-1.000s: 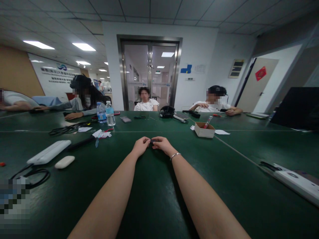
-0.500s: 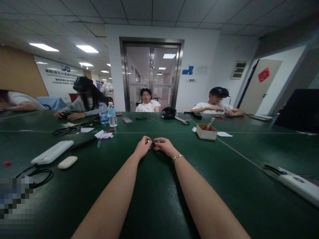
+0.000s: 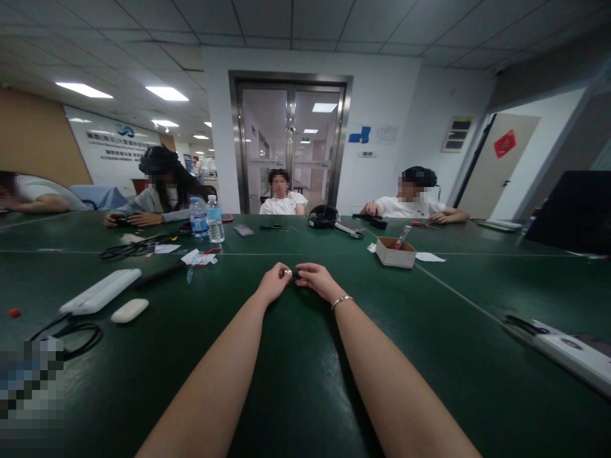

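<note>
Both my hands meet over the middle of the green table [image 3: 296, 369]. Between their fingertips is a small dark object [image 3: 295, 274], with a shiny silvery bit at its left end. My left hand [image 3: 273, 283] is closed, its fingers pinching that silvery end. From the other side, my right hand [image 3: 317, 280] is closed on the dark end, thumb and fingers bent around it. A bracelet circles my right wrist. The object is too small and too covered by fingers to tell its kind.
To the left lie a white power bank [image 3: 102, 292], a white oval case [image 3: 130, 311] and black cables [image 3: 86, 337]. Two water bottles [image 3: 214, 219] stand further back. A small open box [image 3: 396, 253] is at right. Several people sit around the far side.
My fingers have shifted slightly, and more of the silvery end and dark body shows between them. Across the table at right, a person's hand has moved left and up.
</note>
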The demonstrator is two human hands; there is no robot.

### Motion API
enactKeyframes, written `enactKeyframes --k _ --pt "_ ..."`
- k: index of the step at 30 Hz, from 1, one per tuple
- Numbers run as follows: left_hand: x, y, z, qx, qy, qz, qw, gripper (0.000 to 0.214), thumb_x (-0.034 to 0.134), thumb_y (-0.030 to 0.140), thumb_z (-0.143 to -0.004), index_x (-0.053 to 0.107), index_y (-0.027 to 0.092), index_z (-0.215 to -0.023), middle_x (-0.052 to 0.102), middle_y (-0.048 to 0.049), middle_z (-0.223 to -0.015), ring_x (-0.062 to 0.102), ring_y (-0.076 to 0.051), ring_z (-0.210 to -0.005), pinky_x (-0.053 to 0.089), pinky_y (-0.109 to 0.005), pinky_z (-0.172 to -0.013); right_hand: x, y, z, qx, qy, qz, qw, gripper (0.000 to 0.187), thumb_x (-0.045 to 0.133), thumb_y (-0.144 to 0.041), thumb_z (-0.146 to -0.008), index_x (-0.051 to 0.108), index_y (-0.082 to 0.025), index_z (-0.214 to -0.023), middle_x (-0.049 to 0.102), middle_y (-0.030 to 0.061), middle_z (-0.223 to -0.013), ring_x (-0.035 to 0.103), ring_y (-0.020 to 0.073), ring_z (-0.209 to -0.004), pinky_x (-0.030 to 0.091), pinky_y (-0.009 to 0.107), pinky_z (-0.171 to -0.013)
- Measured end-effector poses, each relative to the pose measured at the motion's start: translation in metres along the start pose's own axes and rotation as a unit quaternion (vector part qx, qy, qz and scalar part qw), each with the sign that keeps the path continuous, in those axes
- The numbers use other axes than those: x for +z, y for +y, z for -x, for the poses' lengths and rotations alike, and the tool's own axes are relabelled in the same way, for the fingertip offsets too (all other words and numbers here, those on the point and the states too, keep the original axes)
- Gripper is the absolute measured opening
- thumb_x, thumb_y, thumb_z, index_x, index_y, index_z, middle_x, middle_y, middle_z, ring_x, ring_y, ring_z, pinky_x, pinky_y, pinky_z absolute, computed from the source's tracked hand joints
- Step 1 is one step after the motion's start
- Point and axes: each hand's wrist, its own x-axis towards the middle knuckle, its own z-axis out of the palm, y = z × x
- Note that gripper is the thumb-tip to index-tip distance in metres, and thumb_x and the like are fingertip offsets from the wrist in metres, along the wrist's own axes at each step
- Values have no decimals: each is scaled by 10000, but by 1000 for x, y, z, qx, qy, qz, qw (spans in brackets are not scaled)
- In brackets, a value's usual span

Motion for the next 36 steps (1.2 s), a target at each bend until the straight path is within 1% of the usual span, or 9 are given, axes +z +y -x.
enactKeyframes --k 3,9,17,20,23,26,29,33,36 --pt "-2 2 1 -13 -2 -7 1000 195 510 343 -787 564 199 -908 615 -18 -773 574 -154 -702 423 -265 -653 0 0 0 7 -2 1 1000 189 557 33 -781 609 -69 -933 625 76 -820 641 119 -579 570 199 -583" --pt "-4 6 3 -22 -10 -26 999 270 453 430 -797 582 192 -791 627 -19 -740 559 -163 -698 397 -265 -646 -1 0 0 10 -13 13 1000 201 571 31 -779 612 -70 -947 633 81 -836 644 119 -603 571 201 -601" --pt "-5 7 1 -12 2 -77 997 502 313 554 -814 550 183 -572 589 -47 -629 528 -185 -619 370 -282 -625 -2 -1 1 16 -45 -11 999 223 560 50 -771 610 -86 -940 639 83 -886 651 131 -660 571 229 -653" --pt "-2 5 -1 -21 2 -60 998 503 294 555 -822 556 178 -620 597 -44 -650 537 -181 -626 376 -277 -627 -1 -3 2 22 -37 -3 999 177 562 11 -797 598 -76 -947 644 85 -804 644 129 -604 563 207 -588" --pt "0 3 -1 -16 -7 -36 999 415 333 508 -830 557 180 -709 609 -33 -723 550 -166 -656 393 -263 -636 -1 -2 1 23 -20 3 1000 62 574 -84 -837 590 -67 -894 616 64 -646 621 124 -525 536 178 -506" --pt "0 2 -1 -2 -14 -15 1000 276 402 423 -827 550 191 -801 601 -14 -777 553 -145 -678 407 -249 -647 0 0 -1 16 -11 1 1000 96 569 -161 -861 580 -67 -843 558 26 -529 598 122 -482 519 174 -467" --pt "-1 0 -1 23 -16 15 999 145 480 297 -797 532 196 -886 577 3 -782 547 -125 -678 413 -232 -644 1 0 -2 15 0 10 1000 122 539 -176 -881 566 -67 -833 529 10 -497 588 122 -465 507 168 -440" --pt "0 -3 -1 51 -16 53 997 173 550 191 -733 513 195 -901 559 17 -760 528 -101 -630 409 -213 -610 5 -4 0 28 17 28 999 135 490 -171 -906 545 -77 -827 511 2 -478 575 124 -430 484 164 -394" --pt "1 -1 -1 41 -9 78 996 219 599 270 -713 515 180 -893 571 4 -753 531 -110 -631 412 -223 -604 6 -6 1 31 24 27 999 146 464 -160 -917 537 -85 -816 507 -2 -476 572 121 -424 481 163 -389"
